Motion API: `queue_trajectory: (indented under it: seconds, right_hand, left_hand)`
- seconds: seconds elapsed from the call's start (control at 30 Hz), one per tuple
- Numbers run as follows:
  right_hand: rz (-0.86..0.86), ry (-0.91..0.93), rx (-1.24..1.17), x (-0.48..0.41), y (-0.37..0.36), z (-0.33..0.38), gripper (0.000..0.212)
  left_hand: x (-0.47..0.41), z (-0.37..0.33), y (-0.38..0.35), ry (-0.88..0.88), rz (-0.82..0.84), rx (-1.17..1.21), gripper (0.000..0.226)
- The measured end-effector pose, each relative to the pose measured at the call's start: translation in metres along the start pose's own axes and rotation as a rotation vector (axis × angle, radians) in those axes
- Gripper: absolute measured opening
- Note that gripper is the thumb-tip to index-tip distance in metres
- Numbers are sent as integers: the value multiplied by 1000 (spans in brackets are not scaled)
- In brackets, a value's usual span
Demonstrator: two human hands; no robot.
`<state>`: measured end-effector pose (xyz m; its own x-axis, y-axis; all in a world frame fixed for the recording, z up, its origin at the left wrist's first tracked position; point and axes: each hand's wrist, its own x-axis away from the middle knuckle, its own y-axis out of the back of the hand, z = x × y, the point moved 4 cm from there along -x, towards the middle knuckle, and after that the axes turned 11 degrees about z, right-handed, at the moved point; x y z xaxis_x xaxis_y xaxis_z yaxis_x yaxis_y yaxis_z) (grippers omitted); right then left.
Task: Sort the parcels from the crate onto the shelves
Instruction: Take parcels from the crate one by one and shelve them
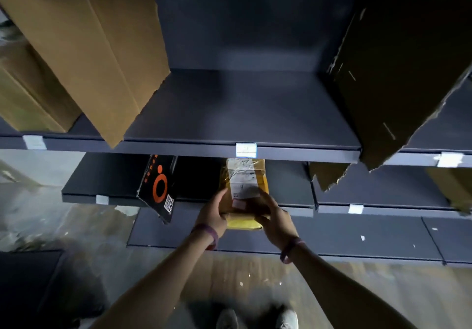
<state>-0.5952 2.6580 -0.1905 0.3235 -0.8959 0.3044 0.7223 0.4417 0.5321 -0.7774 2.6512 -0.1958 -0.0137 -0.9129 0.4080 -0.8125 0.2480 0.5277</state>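
Note:
A yellow-brown parcel (245, 183) with a white shipping label sits at the front of the lower dark shelf (293, 201), its far end under the shelf above. My left hand (213, 213) grips its near left side. My right hand (274, 216) grips its near right corner. Both wrists wear purple bands. The crate is out of view.
A black box with an orange ring (159, 188) leans on the lower shelf left of the parcel. On the middle shelf (242, 114), a brown cardboard divider (102, 52) stands left and a dark torn one (398, 73) right. The bottom shelf (332, 236) and the wooden floor (242, 277) lie below.

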Motion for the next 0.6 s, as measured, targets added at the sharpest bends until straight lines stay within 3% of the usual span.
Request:
queue_trajectory:
  seconds: [0.6]
  right_hand:
    - [-71,-6,102,-55,-14,-13,78]
  left_hand:
    - [-55,19,5,-74,-18,-37,69]
